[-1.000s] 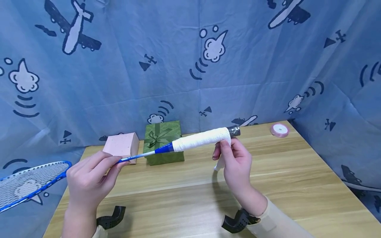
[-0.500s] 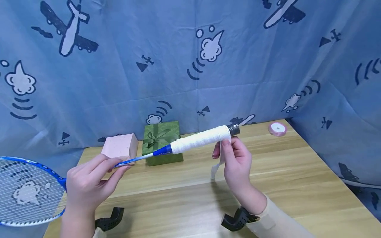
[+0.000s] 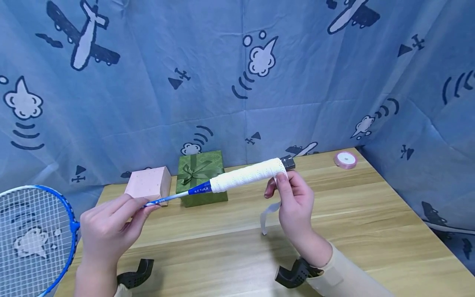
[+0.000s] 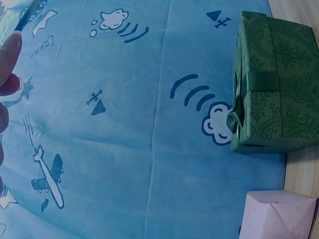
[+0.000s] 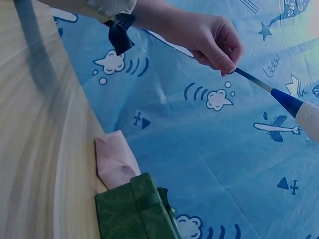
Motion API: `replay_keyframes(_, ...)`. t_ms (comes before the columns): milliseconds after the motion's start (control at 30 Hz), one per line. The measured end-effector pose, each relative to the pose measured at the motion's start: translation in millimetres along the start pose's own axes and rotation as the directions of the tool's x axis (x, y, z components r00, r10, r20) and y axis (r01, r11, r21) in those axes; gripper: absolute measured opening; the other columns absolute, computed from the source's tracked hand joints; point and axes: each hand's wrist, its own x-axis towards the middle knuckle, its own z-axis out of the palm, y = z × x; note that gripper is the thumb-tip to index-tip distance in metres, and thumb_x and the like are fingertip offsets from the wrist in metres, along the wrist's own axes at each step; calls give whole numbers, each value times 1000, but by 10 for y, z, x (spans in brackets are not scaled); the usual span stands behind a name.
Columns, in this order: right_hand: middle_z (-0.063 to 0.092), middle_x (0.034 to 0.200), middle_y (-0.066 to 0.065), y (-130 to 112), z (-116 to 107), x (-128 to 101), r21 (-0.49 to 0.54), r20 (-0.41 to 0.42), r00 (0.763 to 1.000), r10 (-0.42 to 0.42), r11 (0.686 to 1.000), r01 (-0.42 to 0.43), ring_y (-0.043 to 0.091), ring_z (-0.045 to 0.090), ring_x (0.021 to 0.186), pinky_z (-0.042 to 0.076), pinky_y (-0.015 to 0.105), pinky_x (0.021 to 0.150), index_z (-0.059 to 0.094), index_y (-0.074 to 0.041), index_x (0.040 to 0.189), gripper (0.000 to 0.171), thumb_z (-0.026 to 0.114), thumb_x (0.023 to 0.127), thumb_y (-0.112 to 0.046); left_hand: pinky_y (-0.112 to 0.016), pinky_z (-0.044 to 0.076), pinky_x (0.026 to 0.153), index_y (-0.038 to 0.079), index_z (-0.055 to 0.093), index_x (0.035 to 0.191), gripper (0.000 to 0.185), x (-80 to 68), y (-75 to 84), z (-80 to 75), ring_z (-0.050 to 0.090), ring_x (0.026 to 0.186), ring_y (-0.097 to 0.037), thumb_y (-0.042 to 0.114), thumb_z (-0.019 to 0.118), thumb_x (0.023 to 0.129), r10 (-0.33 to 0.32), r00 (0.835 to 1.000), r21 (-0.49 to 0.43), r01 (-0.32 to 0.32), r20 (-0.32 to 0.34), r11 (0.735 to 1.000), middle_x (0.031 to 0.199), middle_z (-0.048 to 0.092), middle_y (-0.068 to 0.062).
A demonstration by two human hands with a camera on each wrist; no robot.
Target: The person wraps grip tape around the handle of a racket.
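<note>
A blue and white badminton racket [image 3: 200, 188] is held up over the table, its strung head [image 3: 35, 241] at the left edge of the head view. My left hand [image 3: 111, 225] pinches the thin shaft between thumb and fingers; the right wrist view also shows this left hand [image 5: 214, 45]. White grip tape [image 3: 246, 176] wraps most of the handle, with the dark butt end [image 3: 288, 162] bare. My right hand [image 3: 295, 202] pinches the tape strip just under the butt. The loose tape tail [image 3: 264, 220] hangs below those fingers. In the left wrist view only fingertips [image 4: 11, 45] and a bit of shaft show.
On the wooden table [image 3: 222, 251], a pink box [image 3: 146, 181] and a green gift box with a bow [image 3: 204, 200] stand at the back, behind the racket. A pink-rimmed ribbon spool [image 3: 346, 160] lies at the back right. A blue patterned curtain [image 3: 208, 82] hangs behind.
The racket has turned about its shaft, so its head now faces the camera more fully. More of the loose tape tail hangs below my right hand. Both hands keep nearly the same places.
</note>
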Motion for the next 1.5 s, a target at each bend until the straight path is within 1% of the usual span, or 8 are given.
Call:
replay_keyframes(433, 65, 72, 0, -13, 20, -4, -32, -43, 999, 30, 999, -31, 11, 61, 61, 54, 21, 60, 51, 17, 84, 30, 52, 107, -4, -18, 20, 41, 6, 72, 70, 49, 15, 11, 4, 30, 44, -2, 42, 64, 103, 1, 1000, -28, -1, 6, 1000, 54, 50, 6)
replay_keyframes(667, 65, 72, 0, 0, 15, -2, -17, -24, 1000, 11, 1000, -12, 11, 61, 61, 54, 21, 60, 52, 17, 84, 27, 52, 105, 0, -19, 18, 40, 7, 70, 68, 50, 12, 6, 15, 29, 43, -3, 43, 64, 103, 9, 1000, -13, -9, -12, 1000, 52, 48, 6)
replay_keyframes(967, 63, 72, 4, 15, 12, 14, -15, -22, 999, 45, 999, -45, 13, 60, 62, 55, 22, 60, 51, 16, 87, 29, 51, 107, -4, -21, 21, 39, 5, 73, 76, 47, -5, 25, 57, 30, 44, -5, 40, 60, 105, 29, 999, 15, -29, 33, 999, 55, 53, 4)
replay_keyframes(1133, 60, 67, 7, 38, 15, 26, -3, -36, 998, 46, 999, -47, 14, 58, 60, 53, 22, 57, 47, 14, 81, 32, 52, 106, -4, -18, 19, 41, 6, 71, 75, 48, -16, 17, 40, 28, 46, -1, 42, 61, 104, -4, 999, 13, 4, 45, 1000, 54, 46, 8)
replay_keyframes(1233, 60, 66, 6, 40, 18, 24, -16, -46, 998, 46, 999, -47, 14, 58, 58, 52, 22, 56, 47, 13, 79, 33, 54, 106, -4, -16, 17, 43, 8, 69, 74, 49, -37, -1, 20, 26, 47, 1, 47, 62, 103, -30, 997, 15, 29, 70, 999, 54, 42, 11)
replay_keyframes(1367, 61, 66, 5, 35, 19, 20, -29, -61, 997, 53, 998, -55, 13, 58, 58, 53, 21, 57, 48, 13, 80, 32, 55, 105, -4, -17, 22, 42, 8, 73, 78, 45, -63, -20, 22, 31, 46, 0, 43, 62, 103, -36, 996, -4, 36, 80, 999, 55, 52, 9)
replay_keyframes(1433, 61, 66, 4, 34, 19, 21, -42, -67, 996, 57, 997, -60, 13, 58, 57, 53, 21, 57, 49, 13, 80, 31, 55, 105, -4, -17, 25, 41, 8, 75, 80, 43, -64, -22, 28, 34, 45, -2, 40, 61, 104, -28, 997, -15, 29, 70, 999, 57, 59, 7)
replay_keyframes(1500, 61, 66, 4, 35, 20, 24, -46, -65, 996, 57, 997, -60, 13, 58, 57, 53, 21, 57, 50, 13, 80, 31, 55, 105, -3, -19, 24, 41, 7, 76, 79, 43, -60, -21, 35, 33, 44, -3, 38, 62, 104, -19, 999, -13, 20, 50, 1000, 58, 60, 5)
